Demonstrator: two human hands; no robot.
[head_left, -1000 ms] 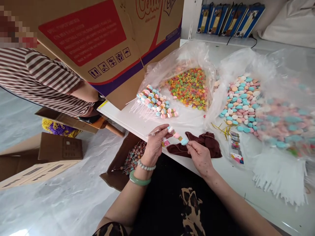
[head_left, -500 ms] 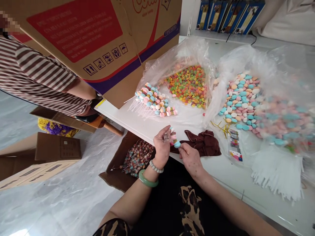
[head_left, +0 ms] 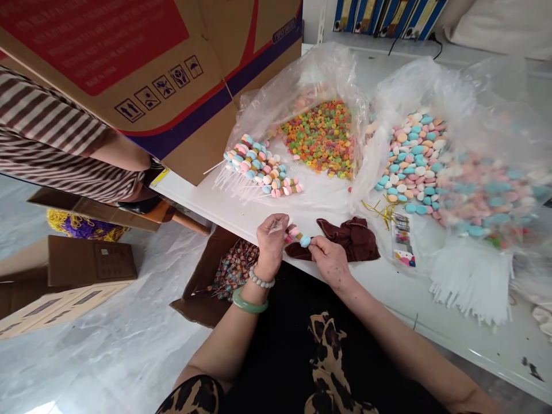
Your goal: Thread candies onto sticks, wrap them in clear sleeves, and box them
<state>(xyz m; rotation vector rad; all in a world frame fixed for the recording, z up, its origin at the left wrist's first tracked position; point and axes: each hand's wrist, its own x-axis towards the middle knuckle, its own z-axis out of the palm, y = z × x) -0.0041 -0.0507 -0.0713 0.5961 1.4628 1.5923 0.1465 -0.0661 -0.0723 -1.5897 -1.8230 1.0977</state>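
A candy skewer (head_left: pixel 295 233) with pink, white and blue pieces lies between my hands, just above the table's front edge. My right hand (head_left: pixel 331 259) pinches it at the blue end, where the stick is mostly hidden by the fingers. My left hand (head_left: pixel 271 241) is closed at the other end, with a crumpled bit of clear plastic (head_left: pixel 275 226) in its fingers; the skewer's tip is partly covered there. Behind the hands a brown cloth (head_left: pixel 356 238) lies on the table. A pile of finished-looking candy skewers (head_left: pixel 261 167) rests farther back, sticks pointing left.
Plastic bags hold ring candies (head_left: pixel 321 138) and pastel candies (head_left: pixel 416 152). White sticks (head_left: pixel 470 282), gold twist ties (head_left: pixel 382 213) and a small printed packet (head_left: pixel 402 241) lie at right. A large carton (head_left: pixel 190 109) stands left; an open box of skewers (head_left: pixel 235 267) sits below. Someone in stripes is at left.
The skewer has tipped flatter, its blue end now farther right of my left hand. My left hand has turned slightly, showing the clear plastic more. The whole view has shifted a little.
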